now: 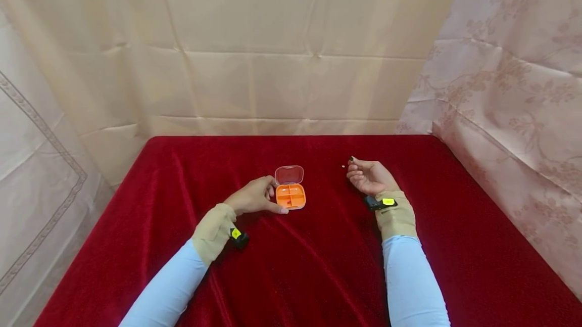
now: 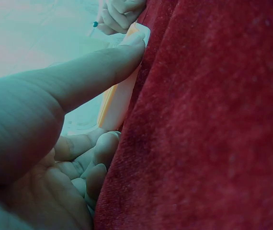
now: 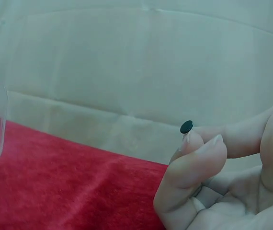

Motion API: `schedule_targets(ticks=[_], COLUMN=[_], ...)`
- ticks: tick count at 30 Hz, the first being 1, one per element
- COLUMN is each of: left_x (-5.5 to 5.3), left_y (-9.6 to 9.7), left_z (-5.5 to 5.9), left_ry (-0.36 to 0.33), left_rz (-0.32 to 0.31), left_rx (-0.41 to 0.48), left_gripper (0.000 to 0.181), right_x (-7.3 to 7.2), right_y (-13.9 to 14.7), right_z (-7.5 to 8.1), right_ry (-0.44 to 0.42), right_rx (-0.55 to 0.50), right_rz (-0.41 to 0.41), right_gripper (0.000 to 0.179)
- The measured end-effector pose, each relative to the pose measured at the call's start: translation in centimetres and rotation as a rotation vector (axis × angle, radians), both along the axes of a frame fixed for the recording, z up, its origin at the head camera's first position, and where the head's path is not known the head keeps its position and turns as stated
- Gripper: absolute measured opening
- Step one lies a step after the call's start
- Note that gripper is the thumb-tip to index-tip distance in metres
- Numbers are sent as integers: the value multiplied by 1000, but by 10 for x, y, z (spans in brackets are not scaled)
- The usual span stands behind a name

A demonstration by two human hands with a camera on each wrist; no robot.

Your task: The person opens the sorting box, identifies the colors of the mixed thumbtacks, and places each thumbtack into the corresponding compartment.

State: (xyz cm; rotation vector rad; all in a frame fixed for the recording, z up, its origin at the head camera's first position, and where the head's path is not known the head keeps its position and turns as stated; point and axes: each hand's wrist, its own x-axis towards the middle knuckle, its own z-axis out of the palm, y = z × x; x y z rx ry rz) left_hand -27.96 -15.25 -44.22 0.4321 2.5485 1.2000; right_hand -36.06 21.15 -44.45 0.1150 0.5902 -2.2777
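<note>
An orange pill box (image 1: 291,197) with four compartments lies on the red cloth, its clear lid (image 1: 289,175) raised at the back. Something small and red (image 1: 289,202) sits in its front left compartment. My left hand (image 1: 256,195) grips the box from the left, thumb along the front edge and fingers by the back left corner. To the right of the box, my right hand (image 1: 369,176) pinches a dark green, round tablet (image 3: 187,127) between thumb and index fingertips, above the cloth. A tiny pale pill (image 1: 343,166) lies just left of the right hand.
Red velvet cloth (image 1: 309,276) with soft folds covers the table. Beige curtain (image 1: 282,84) hangs behind the far edge, with patterned fabric (image 1: 514,79) on the right and a pale drape (image 1: 41,130) on the left.
</note>
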Motion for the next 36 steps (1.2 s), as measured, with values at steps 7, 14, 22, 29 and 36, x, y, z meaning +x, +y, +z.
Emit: schedule_targets(ticks=[7, 14, 22, 29, 36], left_x=[-2, -1, -3, -3, -1], left_y=[-1, 0, 0, -1, 0], left_z=[-1, 0, -3, -3, -1], left_ry=[0, -2, -4, -4, -7], left_rz=[-5, -8, -5, -7, -2], left_rx=[4, 7, 8, 5, 4], left_gripper=[67, 66, 66, 68, 68], right_x=[-1, 2, 3, 6, 8], right_y=[0, -4, -11, -16, -19], right_z=[7, 16, 19, 22, 25], right_ry=[103, 232, 332, 404, 468], right_rx=[215, 511, 762, 879, 996], right_rz=[-30, -50, -115, -113, -118], right_gripper=[30, 27, 21, 17, 12])
